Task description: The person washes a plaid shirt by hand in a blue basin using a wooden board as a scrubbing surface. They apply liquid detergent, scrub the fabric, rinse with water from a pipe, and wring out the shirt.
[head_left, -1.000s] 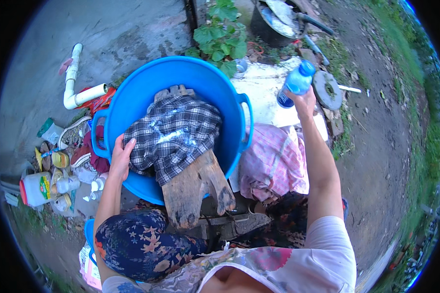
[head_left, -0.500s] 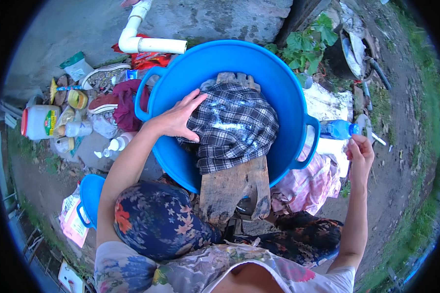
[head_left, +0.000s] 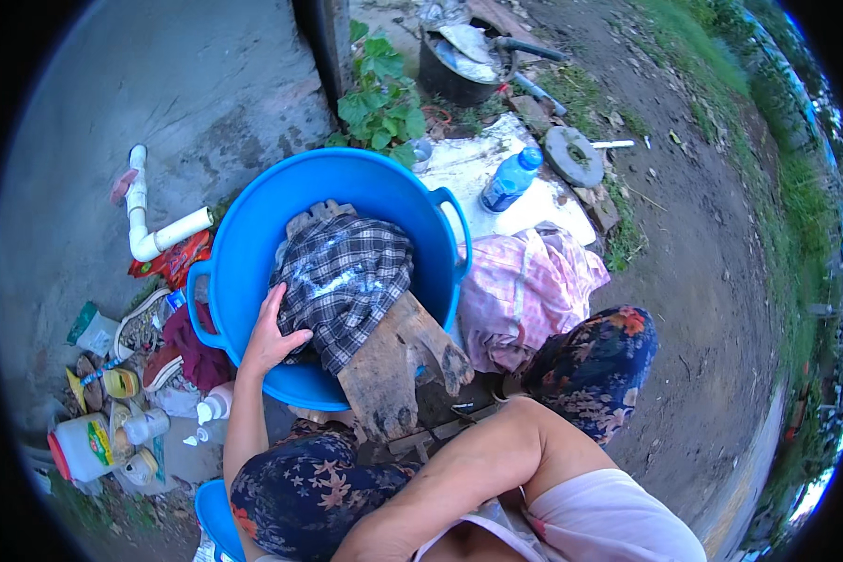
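Observation:
A black-and-white plaid garment (head_left: pixel 347 276) lies bunched over a worn wooden washboard (head_left: pixel 379 389), streaked with white and pale blue. The board leans inside a large blue tub (head_left: pixel 253 211), its lower end jutting over the near rim. My left hand (head_left: pixel 273 335) rests at the garment's left edge, fingers spread, thumb pointing right, gripping nothing. My right forearm (head_left: pixel 440 482) is bent across my body toward the lower left, and its hand is out of the picture. A blue bottle (head_left: pixel 508 183) with a blue cap stands to the right, apart from both hands.
Pink checked cloth (head_left: pixel 525 290) is heaped right of the tub. The bottle stands on a white sheet (head_left: pixel 450 169). Shoes, bottles and a red-lidded jar (head_left: pixel 81 448) crowd the left. A white pipe (head_left: pixel 173 234) juts from the wall. A smaller blue basin (head_left: pixel 217 518) sits lower left.
My right hand has left the bottle's cap, and that arm has folded across my body, out of sight at the hand. My left hand stays by the garment. The view has turned right.

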The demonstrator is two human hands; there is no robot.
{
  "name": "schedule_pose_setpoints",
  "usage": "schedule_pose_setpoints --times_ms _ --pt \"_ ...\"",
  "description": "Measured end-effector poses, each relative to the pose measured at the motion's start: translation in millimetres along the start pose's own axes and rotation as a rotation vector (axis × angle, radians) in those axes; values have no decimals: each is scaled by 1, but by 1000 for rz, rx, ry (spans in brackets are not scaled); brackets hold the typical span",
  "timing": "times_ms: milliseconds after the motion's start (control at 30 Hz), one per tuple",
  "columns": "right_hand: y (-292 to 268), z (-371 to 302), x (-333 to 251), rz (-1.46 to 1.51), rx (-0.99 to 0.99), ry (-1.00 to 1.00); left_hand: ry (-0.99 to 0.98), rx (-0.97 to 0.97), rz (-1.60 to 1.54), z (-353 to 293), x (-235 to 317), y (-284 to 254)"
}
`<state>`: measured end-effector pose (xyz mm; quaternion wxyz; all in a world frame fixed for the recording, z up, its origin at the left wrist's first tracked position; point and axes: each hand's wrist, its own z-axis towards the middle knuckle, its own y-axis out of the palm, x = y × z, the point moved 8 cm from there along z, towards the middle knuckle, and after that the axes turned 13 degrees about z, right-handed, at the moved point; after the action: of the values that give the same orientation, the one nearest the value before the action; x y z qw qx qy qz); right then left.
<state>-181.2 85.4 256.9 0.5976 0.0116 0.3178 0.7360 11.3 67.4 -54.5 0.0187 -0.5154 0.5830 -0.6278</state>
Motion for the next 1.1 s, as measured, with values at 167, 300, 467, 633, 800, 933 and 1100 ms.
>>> schedule_pose_setpoints --times_ms 167,300,467,633,800,933,1100 --pt "9 1 7 -46 -20 6 -22 35 -8 -12 -10 -7" --pt "10 -8 -1 -149 40 27 16 27 -15 4 -2 9" --pt "10 -12 -8 -152 28 25 -67 23 -44 -5 -1 2" --pt "3 -19 -9 -128 29 50 -61 23 -56 -2 -5 5" --pt "-1 -20 -13 -121 23 63 -76 -26 -183 -1 -3 6" --pt "-2 -26 -13 -115 36 95 -25 -42 -74 0 1 7" --pt "-1 -33 -18 -99 51 116 -73 -45 -94 6 4 5"
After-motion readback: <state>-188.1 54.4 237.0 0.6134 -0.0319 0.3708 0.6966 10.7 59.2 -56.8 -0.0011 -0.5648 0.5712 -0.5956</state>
